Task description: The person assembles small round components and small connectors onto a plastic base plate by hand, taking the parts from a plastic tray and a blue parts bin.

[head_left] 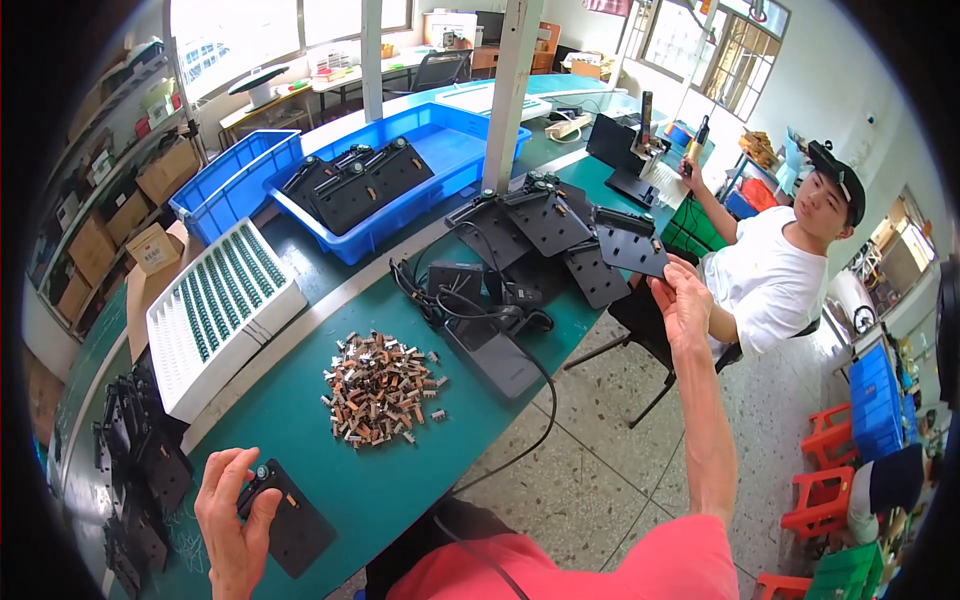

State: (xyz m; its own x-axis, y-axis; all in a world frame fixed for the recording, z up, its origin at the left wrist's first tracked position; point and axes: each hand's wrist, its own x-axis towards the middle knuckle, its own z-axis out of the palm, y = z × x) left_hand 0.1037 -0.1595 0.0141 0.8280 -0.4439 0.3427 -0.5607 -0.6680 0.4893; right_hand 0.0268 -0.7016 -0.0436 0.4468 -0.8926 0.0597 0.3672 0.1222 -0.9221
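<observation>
At the lower left, my left hand (232, 520) has its thumb and fingers closed around the rod-like fitting on one edge of a flat black plate (303, 530). That plate lies at the table's near edge and has a small copper-coloured piece on it. My right hand (686, 305) reaches out to the right, pinching the corner of another black plate (630, 248). This second plate has small holes and overlaps a pile of similar black plates (548, 222). Between my hands, a heap of small metal and copper-coloured parts (378, 390) sits on the green table (480, 435).
Cables and a dark grey box (495, 358) lie beside the heap. A white tray (270, 325) holds rows of green parts. Behind stands a blue bin (350, 240) with black plates. More plates (165, 470) lie far left. A co-worker (780, 265) sits at right, holding a tool.
</observation>
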